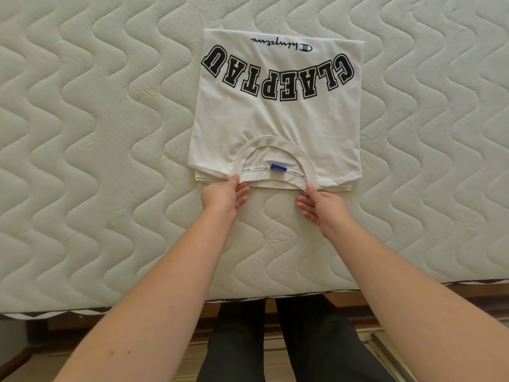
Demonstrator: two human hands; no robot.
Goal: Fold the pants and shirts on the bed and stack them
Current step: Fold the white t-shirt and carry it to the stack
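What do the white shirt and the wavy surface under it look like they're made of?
The white shirt looks like soft matte cotton jersey: it lies limp and flat, with a ribbed collar and black printed letters. The mattress looks like padded, quilted fabric, cream with a slight sheen; stitched wavy lines puff it up between seams. The exact fibres cannot be told.

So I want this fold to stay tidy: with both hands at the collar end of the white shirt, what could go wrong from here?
1. The left hand and right hand pinch only the near edge by the collar, so a pull could drag the top layer of the white shirt off the layers showing beneath it.
2. An uneven pull could skew the fold.
3. The shirt lies toward the mattress edge; dragging it nearer may let it hang over.
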